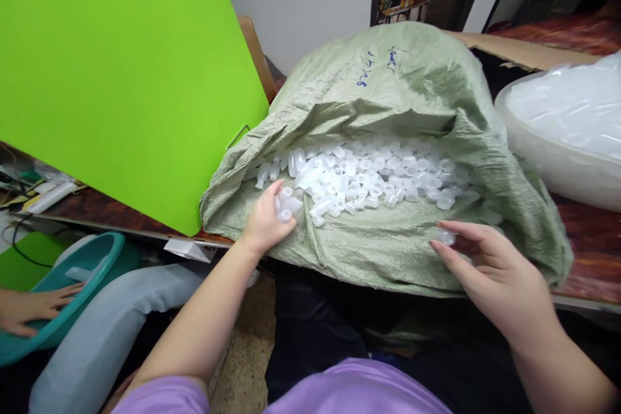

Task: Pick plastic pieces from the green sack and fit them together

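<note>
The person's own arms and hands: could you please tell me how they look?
The left hand and right hand are bare, with no gloves, watch or bracelet visible. A purple sleeve shows on the left arm; none is visible on the right.

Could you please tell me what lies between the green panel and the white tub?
In the head view, mainly a sack of translucent plastic pieces lies there.

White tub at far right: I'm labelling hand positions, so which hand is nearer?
Right. The right hand is over the right part of the sack, apart from the white tub; the left hand is farther off, near the sack's left end.
</note>
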The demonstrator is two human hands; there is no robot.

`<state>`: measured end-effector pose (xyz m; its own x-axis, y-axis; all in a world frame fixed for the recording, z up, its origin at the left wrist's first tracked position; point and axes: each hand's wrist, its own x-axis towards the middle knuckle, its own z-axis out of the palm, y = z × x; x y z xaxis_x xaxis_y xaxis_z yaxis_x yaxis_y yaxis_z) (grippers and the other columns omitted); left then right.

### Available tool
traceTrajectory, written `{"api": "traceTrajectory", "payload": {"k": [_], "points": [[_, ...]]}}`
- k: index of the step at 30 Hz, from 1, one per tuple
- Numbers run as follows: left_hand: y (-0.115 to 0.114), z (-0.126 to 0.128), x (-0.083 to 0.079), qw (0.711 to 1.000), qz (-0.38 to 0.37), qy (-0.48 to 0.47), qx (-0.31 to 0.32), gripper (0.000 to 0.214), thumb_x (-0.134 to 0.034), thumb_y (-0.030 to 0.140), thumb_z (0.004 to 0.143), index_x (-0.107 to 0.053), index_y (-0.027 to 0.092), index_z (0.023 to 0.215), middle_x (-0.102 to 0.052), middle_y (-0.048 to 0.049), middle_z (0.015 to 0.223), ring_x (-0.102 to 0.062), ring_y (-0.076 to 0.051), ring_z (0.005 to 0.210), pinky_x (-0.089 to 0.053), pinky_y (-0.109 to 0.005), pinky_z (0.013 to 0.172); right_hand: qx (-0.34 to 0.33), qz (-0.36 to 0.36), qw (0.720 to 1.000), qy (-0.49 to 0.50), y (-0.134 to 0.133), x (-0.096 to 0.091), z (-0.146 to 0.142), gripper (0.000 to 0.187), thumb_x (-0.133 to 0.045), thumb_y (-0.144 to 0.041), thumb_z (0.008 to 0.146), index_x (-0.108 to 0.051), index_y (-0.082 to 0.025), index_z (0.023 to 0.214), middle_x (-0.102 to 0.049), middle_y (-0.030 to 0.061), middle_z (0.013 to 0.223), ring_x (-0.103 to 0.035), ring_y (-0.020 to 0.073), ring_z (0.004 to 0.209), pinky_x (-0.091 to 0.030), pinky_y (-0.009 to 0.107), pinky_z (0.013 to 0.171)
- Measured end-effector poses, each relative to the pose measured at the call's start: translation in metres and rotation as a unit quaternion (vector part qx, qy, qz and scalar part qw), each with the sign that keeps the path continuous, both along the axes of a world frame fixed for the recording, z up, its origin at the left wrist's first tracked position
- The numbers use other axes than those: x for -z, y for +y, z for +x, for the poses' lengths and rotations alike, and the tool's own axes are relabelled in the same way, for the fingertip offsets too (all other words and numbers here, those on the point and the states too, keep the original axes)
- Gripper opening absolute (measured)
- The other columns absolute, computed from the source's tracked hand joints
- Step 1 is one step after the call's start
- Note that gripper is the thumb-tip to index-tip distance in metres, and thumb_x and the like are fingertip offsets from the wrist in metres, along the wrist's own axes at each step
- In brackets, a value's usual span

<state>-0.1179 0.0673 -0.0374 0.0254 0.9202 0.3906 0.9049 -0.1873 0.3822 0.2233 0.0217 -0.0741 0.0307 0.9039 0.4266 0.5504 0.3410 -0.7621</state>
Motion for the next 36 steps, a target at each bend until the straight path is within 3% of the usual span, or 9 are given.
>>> {"api": "traceTrajectory", "payload": {"k": [3,7,11,14,18,24,26,32,36], "points": [[-0.037,0.033,-0.012,0.984,-0.037,-0.082,0.155,0.090,-0.062,0.017,0.062,-0.017,0.019,0.140,-0.054,-0.0095,0.116,-0.058,-0.021,0.096,-0.048,-0.032,0.084,-0.092,-0.006,0.995,0.048,-0.012,-0.023,-0.020,0.026,-0.062,-0.028,0.079,-0.059,-0.026,0.105,-0.058,0.0027,0.095,-0.057,0.0143,0.080,-0.049,0.027,0.072],[-0.080,0.076,-0.021,0.889,-0.171,-0.207,0.372,0.096,-0.060,0.011,0.060,-0.011,0.022,0.142,-0.055,-0.0082,0.114,-0.059,-0.020,0.094,-0.047,-0.031,0.084,-0.269,0.009,0.962,0.040,-0.022,-0.049,-0.037,0.033,-0.061,-0.017,0.080,-0.056,-0.028,0.111,-0.061,0.0025,0.099,-0.058,0.0145,0.093,-0.048,0.025,0.081],[-0.101,0.093,-0.005,0.799,-0.301,-0.320,0.411,0.095,-0.058,0.008,0.058,-0.013,0.022,0.141,-0.055,-0.0095,0.115,-0.061,-0.016,0.081,-0.049,-0.027,0.073,-0.432,-0.029,0.901,-0.015,-0.032,-0.056,-0.033,0.036,-0.057,-0.014,0.083,-0.055,-0.025,0.117,-0.063,0.0043,0.107,-0.059,0.0131,0.098,-0.047,0.023,0.084],[-0.108,0.096,0.014,0.752,-0.377,-0.363,0.401,0.095,-0.061,0.008,0.056,-0.018,0.021,0.140,-0.056,-0.0104,0.115,-0.061,-0.020,0.090,-0.048,-0.030,0.079,-0.488,-0.112,0.865,-0.042,-0.036,-0.052,-0.025,0.030,-0.055,-0.016,0.085,-0.058,-0.022,0.114,-0.063,0.0046,0.109,-0.058,0.0124,0.101,-0.046,0.023,0.087],[-0.110,0.097,0.032,0.687,-0.462,-0.399,0.394,0.098,-0.065,0.009,0.054,-0.020,0.020,0.140,-0.056,-0.0117,0.116,-0.056,-0.025,0.104,-0.042,-0.039,0.092,-0.503,-0.220,0.835,-0.030,-0.036,-0.038,-0.018,0.027,-0.054,-0.022,0.085,-0.061,-0.020,0.111,-0.064,0.0053,0.108,-0.060,0.0131,0.099,-0.046,0.024,0.087],[-0.101,0.101,0.048,0.490,-0.601,-0.484,0.405,0.105,-0.068,0.008,0.059,-0.006,0.021,0.143,-0.061,-0.0125,0.106,-0.059,-0.024,0.099,-0.043,-0.043,0.087,-0.476,-0.325,0.816,0.031,-0.039,-0.022,-0.011,0.026,-0.058,-0.029,0.081,-0.064,-0.017,0.104,-0.067,0.0048,0.101,-0.063,0.0143,0.091,-0.049,0.026,0.080],[-0.097,0.101,0.053,0.447,-0.621,-0.501,0.405,0.108,-0.069,0.008,0.059,-0.004,0.023,0.144,-0.062,-0.0116,0.105,-0.060,-0.023,0.097,-0.044,-0.042,0.086,-0.447,-0.360,0.818,0.032,-0.042,-0.019,-0.011,0.027,-0.060,-0.034,0.079,-0.064,-0.017,0.099,-0.069,0.0039,0.092,-0.064,0.0138,0.080,-0.050,0.025,0.072],[-0.087,0.105,0.061,0.417,-0.659,-0.494,0.385,0.113,-0.074,0.009,0.060,-0.001,0.027,0.143,-0.063,-0.0097,0.105,-0.061,-0.021,0.095,-0.043,-0.040,0.086,-0.356,-0.271,0.882,-0.151,-0.050,-0.009,-0.017,0.044,-0.052,-0.052,0.080,-0.058,-0.016,0.056,-0.053,-0.0001,0.053,-0.047,0.0098,0.050,-0.034,0.023,0.049],[-0.083,0.110,0.063,0.395,-0.663,-0.504,0.387,0.103,-0.076,0.012,0.059,-0.016,0.024,0.142,-0.063,-0.0099,0.102,-0.062,-0.022,0.092,-0.045,-0.039,0.081,-0.359,-0.279,0.885,-0.098,-0.054,-0.009,-0.011,0.036,-0.062,-0.046,0.075,-0.061,-0.019,0.100,-0.063,0.0037,0.085,-0.057,0.0140,0.073,-0.043,0.024,0.062]]}}
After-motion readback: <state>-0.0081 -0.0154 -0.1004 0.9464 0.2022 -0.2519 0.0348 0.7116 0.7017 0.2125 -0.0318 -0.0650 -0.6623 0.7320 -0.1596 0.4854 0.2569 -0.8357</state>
